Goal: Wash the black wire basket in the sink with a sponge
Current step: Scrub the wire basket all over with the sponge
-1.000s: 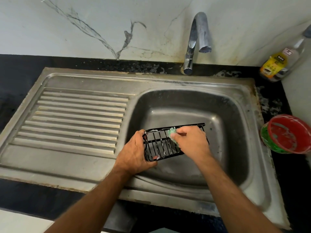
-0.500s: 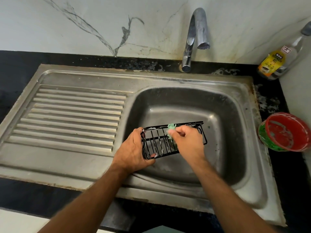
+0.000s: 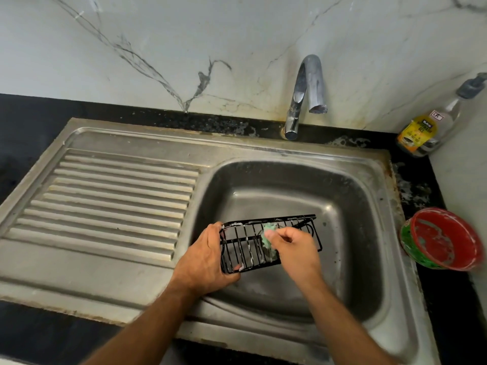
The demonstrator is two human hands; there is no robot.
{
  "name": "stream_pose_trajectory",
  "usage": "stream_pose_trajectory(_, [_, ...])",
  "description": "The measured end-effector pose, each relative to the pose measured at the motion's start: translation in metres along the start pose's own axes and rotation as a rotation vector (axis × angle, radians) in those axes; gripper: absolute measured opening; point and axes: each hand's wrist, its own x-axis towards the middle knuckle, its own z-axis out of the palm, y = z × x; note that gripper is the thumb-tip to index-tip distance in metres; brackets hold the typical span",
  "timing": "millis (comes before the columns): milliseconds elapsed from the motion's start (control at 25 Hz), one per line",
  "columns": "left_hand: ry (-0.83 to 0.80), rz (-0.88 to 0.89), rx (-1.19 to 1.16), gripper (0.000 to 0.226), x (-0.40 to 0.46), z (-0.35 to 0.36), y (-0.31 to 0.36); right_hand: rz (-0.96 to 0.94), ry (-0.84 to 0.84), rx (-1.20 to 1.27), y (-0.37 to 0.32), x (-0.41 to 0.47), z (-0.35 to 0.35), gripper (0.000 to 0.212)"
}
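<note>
Head view, looking down: the black worktop runs along the foot of a white marble-veined wall and carries a steel sink, whose ribbed draining board lies to the left of the deep basin. A curved chrome tap stands at the back edge, its spout over the basin; no water shows at its mouth. In the right-hand corner a clear bottle with a yellow label leans against the wall, and nearer, at the sink's right rim, sits a round red and green tub smeared with whitish paste.

Over the near left part of the basin the black wire basket is held tilted, with streaks of white suds on its bars. The left hand grips its left end, fingers curled round the frame and one fingertip showing through the bars at the lower edge. The right hand is closed round a small green sponge, pinching it against the bars near the basket's middle; it hides part of the basket's right half, and only the sponge's left side shows past the knuckles. Both forearms reach in from the bottom edge.
</note>
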Motion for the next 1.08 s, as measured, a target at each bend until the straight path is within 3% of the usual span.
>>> stream_pose_trajectory(240, [0.021, 0.003, -0.023, 0.104, 0.003, 0.001, -0.004, -0.148, -0.038, -0.044, 0.015, -0.006, -0.004, 0.01])
stream_pose_trajectory(400, [0.049, 0.033, -0.016, 0.098, 0.003, 0.001, -0.001, -0.181, -0.031, -0.379, 0.014, -0.012, -0.004, 0.009])
stream_pose_trajectory(440, [0.049, 0.033, -0.024, 0.097, 0.002, 0.0, 0.0, -0.178, -0.009, -0.378, 0.011, -0.013, 0.002, 0.012])
stream_pose_trajectory(560, [0.034, 0.03, -0.022, 0.098, 0.001, -0.002, 0.001, -0.142, 0.105, -0.045, 0.002, -0.009, 0.012, 0.008])
stream_pose_trajectory(640, [0.02, 0.022, -0.011, 0.1, 0.002, -0.002, 0.001, -0.218, 0.135, -0.018, -0.002, 0.001, 0.011, 0.007])
stream_pose_trajectory(880, [-0.004, 0.001, -0.017, 0.105, 0.003, -0.005, 0.002, -0.544, 0.079, -0.431, 0.015, -0.002, 0.005, 0.021])
stream_pose_trajectory(960, [0.018, 0.02, 0.023, 0.104, 0.002, -0.003, 0.001, -0.512, 0.036, -0.488, 0.021, -0.005, -0.005, 0.025])
stream_pose_trajectory(1080, [0.01, 0.022, 0.051, 0.104, 0.001, -0.002, 0.001, -0.279, -0.086, -0.385, 0.01, -0.01, -0.014, 0.02])
